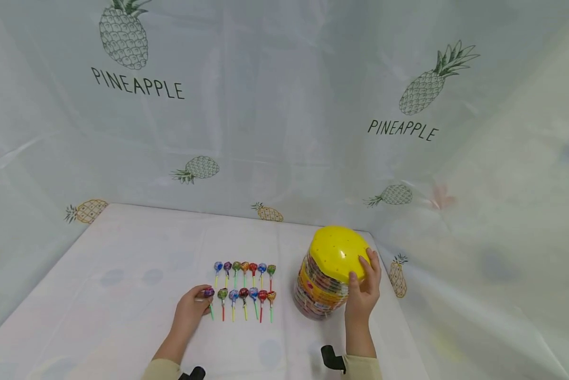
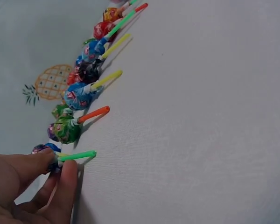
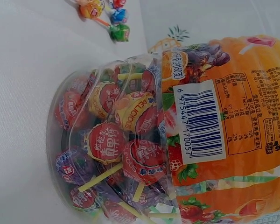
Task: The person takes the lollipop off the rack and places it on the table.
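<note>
My left hand (image 1: pixel 191 310) pinches a purple-wrapped lollipop (image 1: pixel 209 292) with a green stick, at the left end of the nearer of two lollipop rows. In the left wrist view, thumb and fingers close on its wrapped head, and the green stick (image 2: pixel 78 156) points away from the hand. To the right stands a clear jar (image 1: pixel 318 290) full of lollipops, with a yellow lid (image 1: pixel 339 253) on top. My right hand (image 1: pixel 364 287) rests on the lid's right side with fingers spread. The right wrist view shows the jar's orange label (image 3: pixel 238 116) but not the hand.
Beside the left hand lies a green lollipop (image 1: pixel 223 293), with several more in its row. A farther row includes a red lollipop (image 1: pixel 253 267). They lie on a white-covered table (image 1: pixel 137 264), and a pineapple-print curtain (image 1: pixel 275 105) hangs behind.
</note>
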A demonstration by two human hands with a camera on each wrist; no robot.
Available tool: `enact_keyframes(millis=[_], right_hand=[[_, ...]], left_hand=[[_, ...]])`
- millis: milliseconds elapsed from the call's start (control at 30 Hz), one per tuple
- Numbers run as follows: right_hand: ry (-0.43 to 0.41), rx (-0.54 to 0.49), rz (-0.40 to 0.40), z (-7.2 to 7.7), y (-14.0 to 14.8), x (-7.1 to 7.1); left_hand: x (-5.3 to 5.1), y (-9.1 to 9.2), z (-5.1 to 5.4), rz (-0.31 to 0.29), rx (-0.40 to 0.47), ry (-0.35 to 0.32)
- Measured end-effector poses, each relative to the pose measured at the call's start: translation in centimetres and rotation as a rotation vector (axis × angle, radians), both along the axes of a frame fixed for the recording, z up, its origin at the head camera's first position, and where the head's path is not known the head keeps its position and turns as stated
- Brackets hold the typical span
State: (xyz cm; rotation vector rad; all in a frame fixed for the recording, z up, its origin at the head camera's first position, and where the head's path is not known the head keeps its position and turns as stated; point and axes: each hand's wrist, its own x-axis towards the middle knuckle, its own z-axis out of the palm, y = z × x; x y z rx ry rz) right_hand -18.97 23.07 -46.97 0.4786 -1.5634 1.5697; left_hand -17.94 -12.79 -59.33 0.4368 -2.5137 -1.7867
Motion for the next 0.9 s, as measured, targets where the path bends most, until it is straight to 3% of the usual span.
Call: enact_keyframes(millis=[333, 900], right_hand=[[-0.017, 0.006, -0.014, 0.02, 0.00, 0.03], [0.018, 0.015, -0.011, -0.21, 0.04, -0.18]], left_hand=[[-1.13, -0.35, 0.65, -0.109, -0.181, -0.011], [-1.14, -0.08, 0.76, -0.107, -0.264, 0.006]])
